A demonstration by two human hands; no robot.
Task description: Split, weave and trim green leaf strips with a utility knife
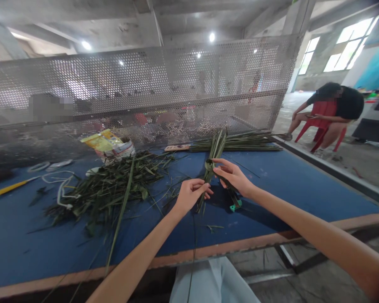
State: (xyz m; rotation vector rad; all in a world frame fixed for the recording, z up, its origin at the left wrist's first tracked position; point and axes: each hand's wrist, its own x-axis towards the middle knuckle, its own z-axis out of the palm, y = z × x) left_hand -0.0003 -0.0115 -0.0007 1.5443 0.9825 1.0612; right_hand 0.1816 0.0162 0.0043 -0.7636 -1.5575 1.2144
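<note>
A bundle of long green leaf strips stands out beyond my hands at the middle of the table. My left hand pinches its lower part between thumb and fingers, and loose ends hang below. Just to the right and slightly higher, my right hand is closed on a leaf strip curled into a small loop against the bundle. Part of the strip is hidden by my fingers. Beneath my right hand lies a teal plastic piece on the blue tabletop; its kind is unclear.
A heap of leaf scraps spreads on the left, with white cord and a yellow-handled tool beside it. Behind are a bag, more long leaves and a perforated metal screen. A person sits far right.
</note>
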